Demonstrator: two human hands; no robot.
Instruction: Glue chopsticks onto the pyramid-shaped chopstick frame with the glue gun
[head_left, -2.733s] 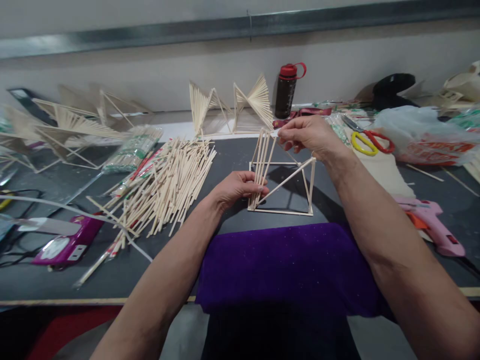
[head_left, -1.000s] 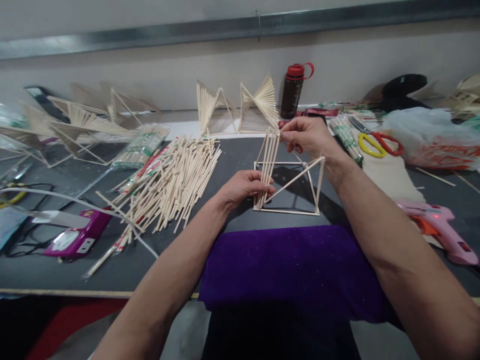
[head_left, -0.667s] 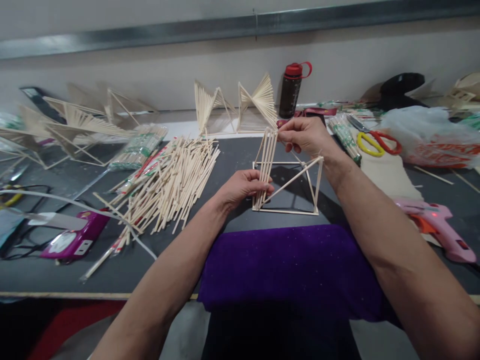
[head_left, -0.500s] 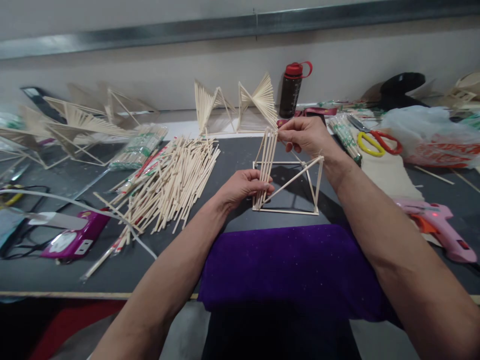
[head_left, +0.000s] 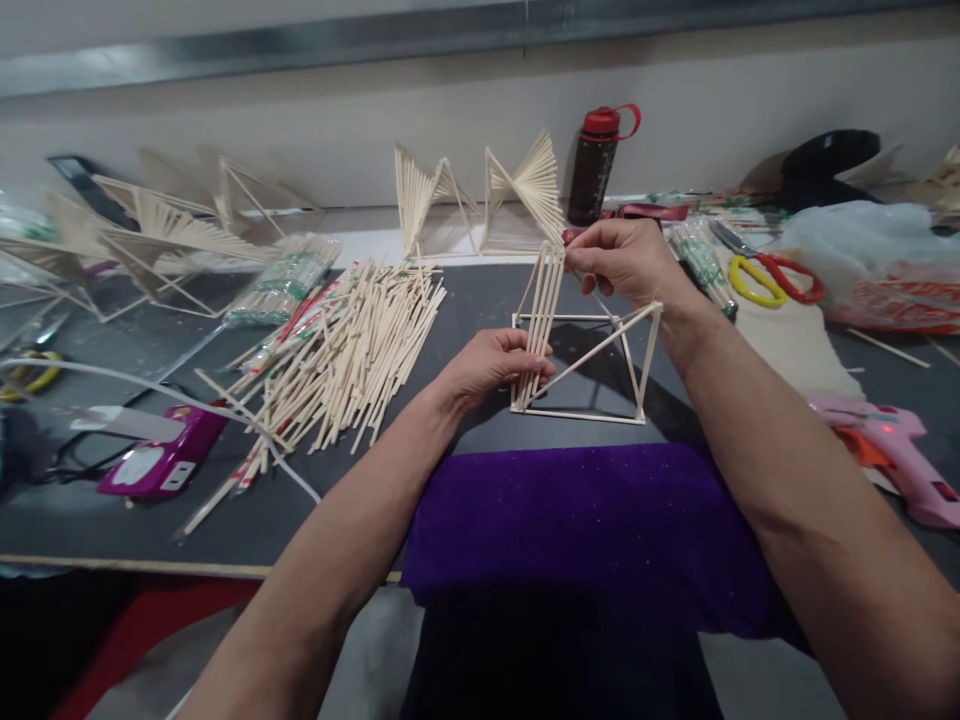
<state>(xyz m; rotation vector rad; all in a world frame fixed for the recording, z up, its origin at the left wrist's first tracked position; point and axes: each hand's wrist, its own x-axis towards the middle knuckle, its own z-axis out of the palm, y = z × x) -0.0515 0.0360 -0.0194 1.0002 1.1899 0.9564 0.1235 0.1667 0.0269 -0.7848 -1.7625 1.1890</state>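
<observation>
Slanted sticks are gripped low by the left hand and pinched at the top by the right hand.

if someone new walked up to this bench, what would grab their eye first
Probably the broad purple cloth at front centre, the boldest patch of colour. Just beyond it, the left hand grips a small stick frame, with the right hand at its top. The red-capped bottle at the back and the heap of loose sticks to the left also stand out.
</observation>
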